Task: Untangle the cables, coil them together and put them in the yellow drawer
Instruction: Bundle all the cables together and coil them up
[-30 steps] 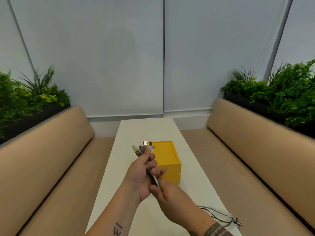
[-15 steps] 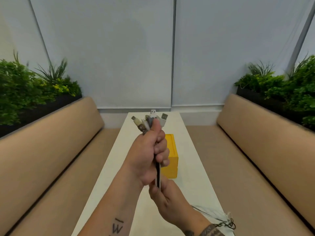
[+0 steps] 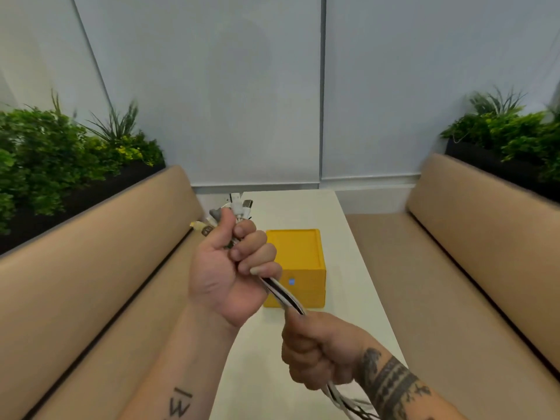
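Nearest, the right hand (image 3: 318, 356) curls its fingers round the cables (image 3: 285, 294), and loose lengths trail below it. Higher, the left hand (image 3: 233, 268) clenches the same bundle just under the plugs (image 3: 239, 207). Behind them, the yellow drawer box (image 3: 298, 259) sits on the white counter (image 3: 303, 207).

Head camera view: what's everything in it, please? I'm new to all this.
Bundle of thin cables: several, white, grey and black; stretched between both hands, plugs sticking out above the left hand.
Yellow plastic drawer box: one, yellow; on the table, behind the hands.
Long white table: one, white; centre.
Padded tan benches: two, tan; either side of the table.
Green plants in black planters: two groups; behind the benches.
Wall panels: pale grey; back.
Left hand: grips the cables near the plugs.
Right hand: grips the cables lower down.
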